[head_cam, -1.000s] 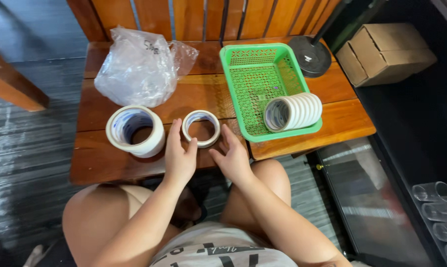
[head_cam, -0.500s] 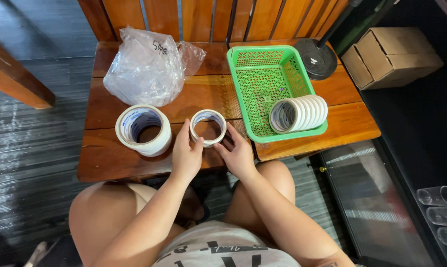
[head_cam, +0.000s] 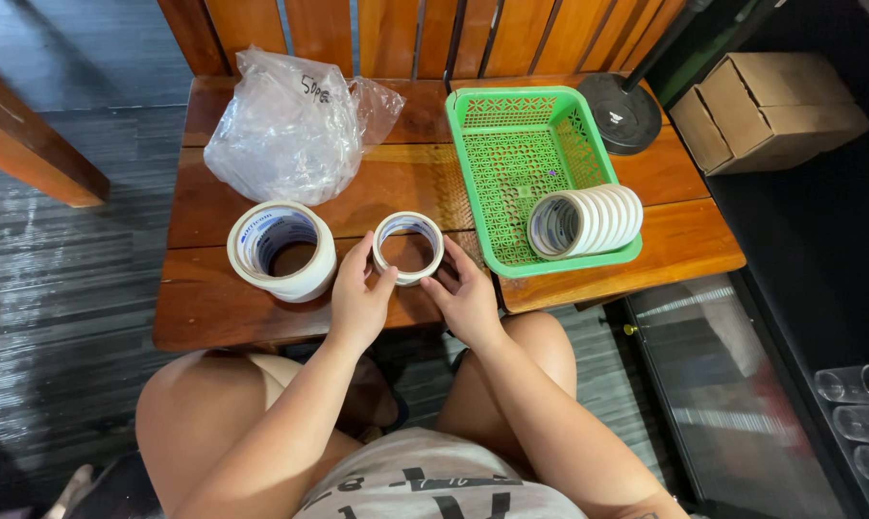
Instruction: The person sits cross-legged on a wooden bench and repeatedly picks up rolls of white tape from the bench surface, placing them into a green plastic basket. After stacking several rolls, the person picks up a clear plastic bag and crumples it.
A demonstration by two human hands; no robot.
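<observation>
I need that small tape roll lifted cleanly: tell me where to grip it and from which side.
Grip the small tape roll across its outer wall, from above. It lies flat on the wooden table, hole up. The left hand and right hand already flank it.

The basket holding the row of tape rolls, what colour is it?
The basket is bright green with a lattice pattern, seen in the head view.

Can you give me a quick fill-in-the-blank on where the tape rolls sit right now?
1. Both hands, left hand and right hand, touch the ____ tape roll.
2. The row of tape rolls lies in the ____ basket.
3. The large tape roll sits in front of the plastic ____.

Missing words: small; green; bag
</observation>
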